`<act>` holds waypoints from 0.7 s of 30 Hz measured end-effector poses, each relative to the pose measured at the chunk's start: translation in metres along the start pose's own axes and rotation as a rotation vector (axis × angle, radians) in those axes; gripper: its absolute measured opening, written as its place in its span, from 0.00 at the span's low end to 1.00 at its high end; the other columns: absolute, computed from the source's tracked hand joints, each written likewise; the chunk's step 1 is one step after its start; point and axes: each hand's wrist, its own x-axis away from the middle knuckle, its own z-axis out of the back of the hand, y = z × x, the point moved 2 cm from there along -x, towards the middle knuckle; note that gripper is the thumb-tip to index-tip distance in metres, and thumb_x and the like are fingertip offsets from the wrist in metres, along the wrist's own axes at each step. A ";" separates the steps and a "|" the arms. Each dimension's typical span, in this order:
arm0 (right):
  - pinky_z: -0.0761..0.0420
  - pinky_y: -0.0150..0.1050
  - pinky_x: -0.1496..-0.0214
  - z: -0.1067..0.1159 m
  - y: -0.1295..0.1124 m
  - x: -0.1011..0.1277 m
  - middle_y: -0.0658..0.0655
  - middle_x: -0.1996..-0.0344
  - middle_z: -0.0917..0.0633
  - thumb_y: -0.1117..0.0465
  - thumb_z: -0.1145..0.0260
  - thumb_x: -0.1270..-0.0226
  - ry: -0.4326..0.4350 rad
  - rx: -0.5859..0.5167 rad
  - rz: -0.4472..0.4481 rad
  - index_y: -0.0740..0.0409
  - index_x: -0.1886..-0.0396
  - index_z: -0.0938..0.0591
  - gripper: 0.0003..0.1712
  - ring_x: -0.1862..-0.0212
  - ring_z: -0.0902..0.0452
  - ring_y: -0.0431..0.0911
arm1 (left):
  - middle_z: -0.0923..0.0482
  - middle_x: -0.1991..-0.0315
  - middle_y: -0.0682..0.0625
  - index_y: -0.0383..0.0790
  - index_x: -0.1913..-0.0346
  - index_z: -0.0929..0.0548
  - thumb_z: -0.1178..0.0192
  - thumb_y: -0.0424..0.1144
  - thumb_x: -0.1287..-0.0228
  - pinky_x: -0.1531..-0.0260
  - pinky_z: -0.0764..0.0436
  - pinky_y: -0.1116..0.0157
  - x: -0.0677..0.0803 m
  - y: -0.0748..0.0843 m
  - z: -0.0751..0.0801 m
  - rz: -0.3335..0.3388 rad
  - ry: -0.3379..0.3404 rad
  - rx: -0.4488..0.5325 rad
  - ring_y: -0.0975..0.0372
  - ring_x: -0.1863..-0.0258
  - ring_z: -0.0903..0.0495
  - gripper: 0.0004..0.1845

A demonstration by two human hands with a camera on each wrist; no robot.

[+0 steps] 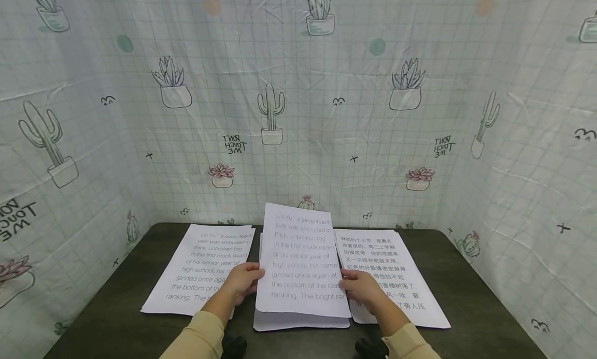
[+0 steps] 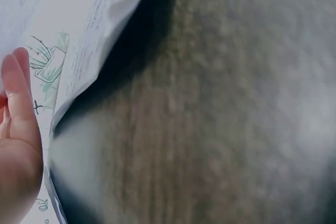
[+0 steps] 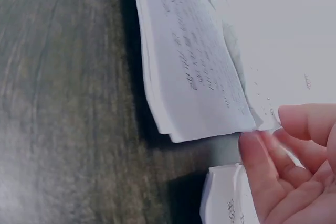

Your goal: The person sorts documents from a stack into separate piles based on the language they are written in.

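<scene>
Both hands hold a sheet of paper (image 1: 298,260) printed with large English text, raised and tilted above the middle paper stack (image 1: 302,324). My left hand (image 1: 244,283) pinches its left edge, and my right hand (image 1: 363,288) pinches its right edge. In the right wrist view the right thumb and fingers (image 3: 299,156) meet at the paper's edge. The left wrist view catches only part of the left hand (image 2: 20,145), at the left border. How many sheets are held cannot be told. Most of the middle stack is hidden under the raised paper.
To the left lies an English-text paper stack (image 1: 205,260); to the right, a Chinese-text paper stack (image 1: 373,250). They rest on a dark wooden table (image 1: 121,322). A cactus-print curtain (image 1: 298,115) encloses the table's back and sides. Two dark objects (image 1: 234,346) sit near the front edge.
</scene>
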 end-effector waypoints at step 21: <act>0.18 0.37 0.68 -0.028 -0.025 -0.006 0.60 0.60 0.16 0.68 0.41 0.34 -0.007 -0.147 0.037 0.64 0.32 0.29 0.29 0.67 0.19 0.43 | 0.17 0.49 0.36 0.24 0.35 0.31 0.44 0.26 0.40 0.59 0.15 0.63 0.014 0.007 0.040 -0.041 -0.099 0.040 0.60 0.59 0.15 0.28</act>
